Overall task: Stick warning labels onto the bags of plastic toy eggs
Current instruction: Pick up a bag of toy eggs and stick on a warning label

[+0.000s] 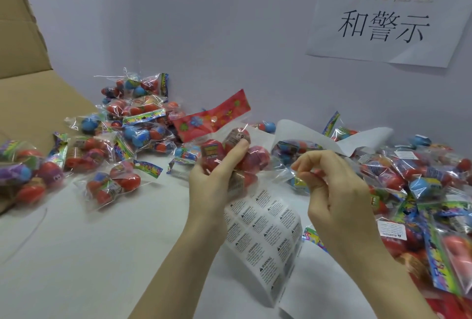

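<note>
Starting at the left edge of the tabletop (102, 255), a cardboard box (30, 83) stands open with a loose heap of unlabelled bags (132, 119) spilling beside it, and these slick, overlapping packs could slide or get mixed with finished ones if the working bag is dropped among them. Toward the middle, the left hand (217, 173) is clamped around the held bag of toy eggs (229, 150), raised above the tabletop with its red header card pointing up and back; the film is crinkled over round eggs, so a label pressed there would likely wrinkle or lift at its edges. Just below and in front, the sheet of warning labels (265, 237) curls up off the tabletop, partly tucked under that hand, and could drag or fold. The right hand (332, 191) has thumb and fingers pinched together close to the bag's clear film; whether a label is between them I cannot tell, but one held so could stick to the skin or fold on itself. Along the right edge lie the labelled bags (413, 203), one showing its white sticker (392, 229), near enough that the piles may blur together.
</note>
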A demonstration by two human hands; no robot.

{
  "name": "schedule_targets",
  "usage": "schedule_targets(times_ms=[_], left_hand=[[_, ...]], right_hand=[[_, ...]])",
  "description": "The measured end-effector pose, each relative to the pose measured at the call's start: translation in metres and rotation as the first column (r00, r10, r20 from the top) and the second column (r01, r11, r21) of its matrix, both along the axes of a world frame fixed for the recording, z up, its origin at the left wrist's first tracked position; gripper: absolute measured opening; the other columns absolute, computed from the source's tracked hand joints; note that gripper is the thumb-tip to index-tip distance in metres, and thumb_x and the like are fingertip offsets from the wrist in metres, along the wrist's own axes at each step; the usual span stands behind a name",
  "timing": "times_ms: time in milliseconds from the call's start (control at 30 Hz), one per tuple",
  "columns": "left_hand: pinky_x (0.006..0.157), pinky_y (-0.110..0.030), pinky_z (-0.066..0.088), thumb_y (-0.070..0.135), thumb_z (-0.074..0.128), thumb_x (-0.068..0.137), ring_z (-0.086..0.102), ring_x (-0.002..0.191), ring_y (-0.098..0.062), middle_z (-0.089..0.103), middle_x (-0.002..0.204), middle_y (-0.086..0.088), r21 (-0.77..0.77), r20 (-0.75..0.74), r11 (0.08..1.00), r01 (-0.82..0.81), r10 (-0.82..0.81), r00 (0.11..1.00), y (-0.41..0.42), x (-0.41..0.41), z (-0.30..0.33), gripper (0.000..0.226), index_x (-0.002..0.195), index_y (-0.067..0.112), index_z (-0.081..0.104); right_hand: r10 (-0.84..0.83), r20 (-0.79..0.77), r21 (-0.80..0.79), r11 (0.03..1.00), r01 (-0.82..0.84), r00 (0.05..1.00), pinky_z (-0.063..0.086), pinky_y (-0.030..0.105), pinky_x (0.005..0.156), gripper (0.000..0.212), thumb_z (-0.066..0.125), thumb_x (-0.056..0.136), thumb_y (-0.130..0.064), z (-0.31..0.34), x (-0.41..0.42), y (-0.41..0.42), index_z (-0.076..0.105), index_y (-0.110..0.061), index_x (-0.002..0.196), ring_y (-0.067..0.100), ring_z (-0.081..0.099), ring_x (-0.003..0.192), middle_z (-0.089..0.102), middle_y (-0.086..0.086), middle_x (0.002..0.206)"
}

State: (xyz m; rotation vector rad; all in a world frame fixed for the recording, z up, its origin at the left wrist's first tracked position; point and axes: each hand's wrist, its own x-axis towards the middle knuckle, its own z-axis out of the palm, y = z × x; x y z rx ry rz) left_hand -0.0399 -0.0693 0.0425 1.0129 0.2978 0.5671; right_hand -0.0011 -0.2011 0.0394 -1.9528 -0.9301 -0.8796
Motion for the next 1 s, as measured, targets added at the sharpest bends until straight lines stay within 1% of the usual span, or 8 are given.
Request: schedule_targets(times_ms=[100, 233, 333, 400, 467, 567, 767, 1000], left_hand=[[0.045, -0.018, 0.047, 0.048, 0.074, 0.045, 0.067, 0.063, -0.015, 0.072, 0.085, -0.010, 0.072, -0.021, 0.996, 0.053, -0.052, 0.998, -0.001, -0.001, 0.002, 0.065, 0.099, 0.013, 0.066], [0.047, -0.019, 0.050, 0.063, 0.059, 0.045, 0.066, 0.059, -0.013, 0.068, 0.076, -0.006, 0.137, -0.092, 0.972, 0.192, -0.181, 0.979, -0.001, -0.002, 0.003, 0.068, 0.095, 0.017, 0.063], [0.057, -0.022, 0.055, 0.057, 0.059, 0.058, 0.069, 0.072, -0.017, 0.072, 0.083, -0.007, 0.140, -0.096, 0.934, 0.328, -0.317, 0.944, 0.005, -0.005, 0.004, 0.065, 0.104, 0.013, 0.063], [0.057, -0.020, 0.054, 0.043, 0.073, 0.063, 0.068, 0.075, -0.017, 0.072, 0.086, -0.007, 0.136, -0.074, 0.907, 0.398, -0.391, 0.917, 0.008, -0.007, 0.005, 0.052, 0.105, 0.013, 0.064], [0.055, -0.019, 0.053, 0.033, 0.073, 0.068, 0.069, 0.075, -0.016, 0.072, 0.085, -0.006, 0.150, -0.054, 0.891, 0.429, -0.426, 0.903, 0.009, -0.007, 0.004, 0.042, 0.105, 0.015, 0.063], [0.053, -0.019, 0.051, 0.032, 0.070, 0.065, 0.070, 0.072, -0.015, 0.072, 0.079, -0.005, 0.164, -0.032, 0.881, 0.443, -0.444, 0.895, 0.009, -0.006, 0.003, 0.045, 0.104, 0.012, 0.061], [0.055, -0.020, 0.052, 0.023, 0.064, 0.072, 0.071, 0.074, -0.015, 0.073, 0.083, -0.005, 0.208, -0.016, 0.825, 0.525, -0.534, 0.846, 0.012, -0.008, 0.003, 0.041, 0.110, 0.008, 0.058], [0.057, -0.023, 0.054, 0.017, 0.058, 0.072, 0.070, 0.073, -0.017, 0.071, 0.089, -0.009, 0.244, 0.012, 0.798, 0.550, -0.570, 0.821, 0.014, -0.010, 0.003, 0.053, 0.121, -0.002, 0.050]], right_hand=[[0.114, -0.172, 0.120, 0.988, -0.094, 0.978, 0.038, 0.005, 0.071, 0.008, 0.052, 0.079, -0.008, 0.001, -0.003, 0.001, 0.056, -0.015, 0.079, 0.004, 0.054, 0.076, 0.060, -0.013, 0.078], [0.287, -0.342, 0.317, 0.932, -0.178, 0.895, 0.046, 0.016, 0.076, 0.013, 0.065, 0.083, -0.018, 0.006, -0.003, -0.003, 0.057, -0.026, 0.077, 0.005, 0.060, 0.079, 0.066, -0.010, 0.080], [0.403, -0.379, 0.433, 0.873, -0.225, 0.833, 0.048, 0.020, 0.076, 0.014, 0.066, 0.074, -0.019, 0.011, -0.002, -0.007, 0.057, -0.025, 0.082, 0.008, 0.061, 0.076, 0.066, -0.010, 0.077], [0.486, -0.395, 0.478, 0.833, -0.277, 0.780, 0.049, 0.020, 0.076, 0.026, 0.069, 0.069, -0.027, 0.014, -0.002, -0.010, 0.058, -0.024, 0.092, 0.009, 0.062, 0.077, 0.067, -0.009, 0.076], [0.497, -0.409, 0.439, 0.842, -0.313, 0.765, 0.050, 0.025, 0.079, 0.037, 0.072, 0.065, -0.031, 0.017, -0.001, -0.014, 0.059, -0.022, 0.098, 0.010, 0.063, 0.080, 0.068, -0.008, 0.078], [0.475, -0.420, 0.379, 0.866, -0.326, 0.773, 0.050, 0.030, 0.079, 0.035, 0.069, 0.060, -0.026, 0.020, -0.002, -0.016, 0.064, -0.024, 0.095, 0.008, 0.063, 0.078, 0.069, -0.008, 0.077], [0.466, -0.402, 0.463, 0.846, -0.264, 0.788, 0.051, 0.014, 0.070, 0.028, 0.069, 0.057, -0.017, 0.021, -0.002, -0.015, 0.066, -0.024, 0.085, 0.003, 0.062, 0.065, 0.067, -0.009, 0.066], [0.456, -0.431, 0.528, 0.827, -0.192, 0.778, 0.053, 0.015, 0.066, 0.038, 0.072, 0.048, -0.020, 0.026, -0.007, -0.015, 0.064, -0.020, 0.085, 0.005, 0.065, 0.060, 0.070, -0.008, 0.062]])
